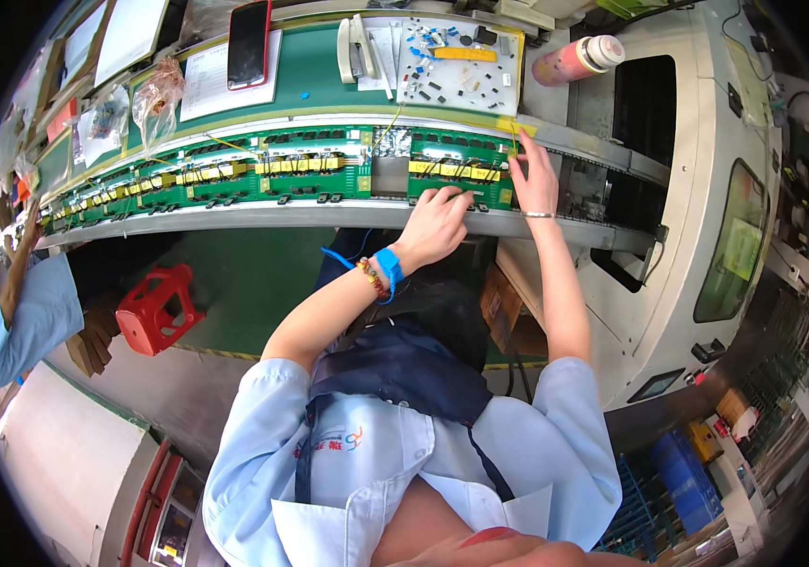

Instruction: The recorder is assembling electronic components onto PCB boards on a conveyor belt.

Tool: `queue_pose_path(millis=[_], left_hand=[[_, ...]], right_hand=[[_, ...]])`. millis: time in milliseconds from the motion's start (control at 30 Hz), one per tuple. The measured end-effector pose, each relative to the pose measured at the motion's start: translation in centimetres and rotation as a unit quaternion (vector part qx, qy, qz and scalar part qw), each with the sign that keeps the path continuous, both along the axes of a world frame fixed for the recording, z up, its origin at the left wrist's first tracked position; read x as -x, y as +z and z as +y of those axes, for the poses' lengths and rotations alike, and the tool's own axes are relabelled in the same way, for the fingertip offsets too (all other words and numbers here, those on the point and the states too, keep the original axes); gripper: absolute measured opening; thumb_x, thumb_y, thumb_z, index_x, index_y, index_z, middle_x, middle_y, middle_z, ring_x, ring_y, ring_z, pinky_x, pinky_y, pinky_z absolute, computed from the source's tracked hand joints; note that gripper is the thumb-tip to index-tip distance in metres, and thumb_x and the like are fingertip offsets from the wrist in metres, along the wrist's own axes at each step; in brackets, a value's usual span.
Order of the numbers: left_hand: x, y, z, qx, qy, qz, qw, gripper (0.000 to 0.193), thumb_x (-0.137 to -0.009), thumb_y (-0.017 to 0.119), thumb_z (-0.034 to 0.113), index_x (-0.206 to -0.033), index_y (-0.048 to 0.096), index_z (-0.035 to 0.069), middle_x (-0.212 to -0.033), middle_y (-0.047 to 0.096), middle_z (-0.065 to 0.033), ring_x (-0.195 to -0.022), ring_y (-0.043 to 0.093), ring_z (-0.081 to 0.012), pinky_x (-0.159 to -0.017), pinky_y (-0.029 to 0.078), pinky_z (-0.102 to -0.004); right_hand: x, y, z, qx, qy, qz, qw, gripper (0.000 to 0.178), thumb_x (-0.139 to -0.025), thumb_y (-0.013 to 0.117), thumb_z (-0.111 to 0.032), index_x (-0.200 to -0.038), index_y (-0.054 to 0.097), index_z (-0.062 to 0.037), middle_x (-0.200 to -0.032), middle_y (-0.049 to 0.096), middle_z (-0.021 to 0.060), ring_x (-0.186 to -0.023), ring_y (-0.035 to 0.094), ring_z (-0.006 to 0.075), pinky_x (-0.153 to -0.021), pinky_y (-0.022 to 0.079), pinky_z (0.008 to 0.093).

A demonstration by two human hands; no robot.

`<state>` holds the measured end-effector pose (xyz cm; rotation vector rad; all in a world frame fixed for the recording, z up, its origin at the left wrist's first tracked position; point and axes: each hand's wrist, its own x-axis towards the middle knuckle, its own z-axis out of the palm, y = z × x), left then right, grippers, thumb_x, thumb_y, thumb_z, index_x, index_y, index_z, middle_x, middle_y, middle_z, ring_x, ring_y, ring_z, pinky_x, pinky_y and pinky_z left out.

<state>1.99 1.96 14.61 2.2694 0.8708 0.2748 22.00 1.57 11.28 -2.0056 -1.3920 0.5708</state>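
A green circuit board (433,149) with a row of yellow components and black parts sits on the conveyor rail in front of me. My left hand (438,223) is closed at its near edge, fingers curled over the rim; a blue wrist strap (389,268) and a beaded bracelet circle that wrist. At the board's right edge is my right hand (536,180), its fingers stretched up and the thumb apart, touching or very close to the edge. A strip of yellow tape (508,124) lies by its fingertips. Whether those fingertips pinch anything small is unclear.
More green boards (305,163) line the conveyor leftward. Behind it are a tray of loose components (423,90), a white stapler-like tool (345,52), a phone (249,45) and a pink bottle (565,64). A white machine (674,236) stands right; a red stool (154,312) and another person's sleeve (31,302) are left.
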Motion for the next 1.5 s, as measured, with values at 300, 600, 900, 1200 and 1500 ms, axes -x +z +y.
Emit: queue_pose_path(millis=[300, 600, 900, 1200, 1500], left_hand=[[6.8, 0.9, -0.2, 0.031, 0.121, -0.036, 0.992, 0.031, -0.071, 0.053, -0.001, -0.102, 0.052, 0.002, -0.106, 0.058, -0.0104, -0.099, 0.051, -0.0288, -0.084, 0.041, -0.0397], [7.9, 1.0, -0.4, -0.011, 0.084, -0.015, 0.996, 0.033, -0.069, 0.053, -0.002, -0.102, 0.052, 0.002, -0.118, 0.054, -0.0112, -0.104, 0.051, -0.0282, -0.088, 0.04, -0.0391], [6.6, 0.6, 1.7, -0.02, 0.0, -0.05, 0.999, 0.027, -0.07, 0.058, 0.006, -0.097, 0.054, 0.003, -0.105, 0.058, -0.0091, -0.098, 0.053, -0.0254, -0.083, 0.041, -0.0367], [7.4, 1.2, 0.3, -0.072, -0.08, 0.038, 0.993, 0.036, -0.07, 0.06, 0.014, -0.104, 0.054, 0.005, -0.125, 0.05, -0.0086, -0.111, 0.048, -0.0234, -0.09, 0.038, -0.038], [3.9, 1.7, 4.8, 0.039, 0.135, -0.113, 0.984, 0.026, -0.076, 0.049, 0.003, -0.102, 0.052, 0.004, -0.102, 0.058, -0.0121, -0.094, 0.054, -0.0279, -0.083, 0.041, -0.0385]], right_hand=[[-0.8, -1.5, -0.7, 0.021, 0.147, -0.132, 0.98, 0.033, -0.079, 0.056, -0.004, -0.109, 0.062, -0.0139, -0.092, 0.06, 0.0063, -0.081, 0.057, 0.0262, -0.071, 0.046, 0.0338], [-1.1, 1.3, -3.9, 0.003, 0.042, -0.037, 0.998, 0.024, -0.078, 0.055, -0.001, -0.101, 0.06, -0.0059, -0.092, 0.059, 0.0101, -0.087, 0.056, 0.0271, -0.077, 0.045, 0.0359], [-1.5, 1.5, 1.4, 0.008, 0.026, 0.166, 0.986, 0.017, -0.088, 0.052, -0.01, -0.1, 0.06, -0.0013, -0.091, 0.062, 0.0083, -0.078, 0.059, 0.0146, -0.072, 0.046, 0.0259], [-2.9, 1.3, 2.4, 0.103, 0.048, 0.241, 0.964, 0.021, -0.091, 0.051, -0.016, -0.105, 0.059, -0.0025, -0.094, 0.064, 0.0042, -0.086, 0.058, 0.0106, -0.079, 0.044, 0.0238], [-2.8, -0.1, 4.1, 0.172, 0.16, 0.412, 0.88, 0.026, -0.094, 0.043, -0.014, -0.108, 0.056, 0.0026, -0.103, 0.062, 0.0085, -0.097, 0.057, 0.0149, -0.088, 0.044, 0.0277]])
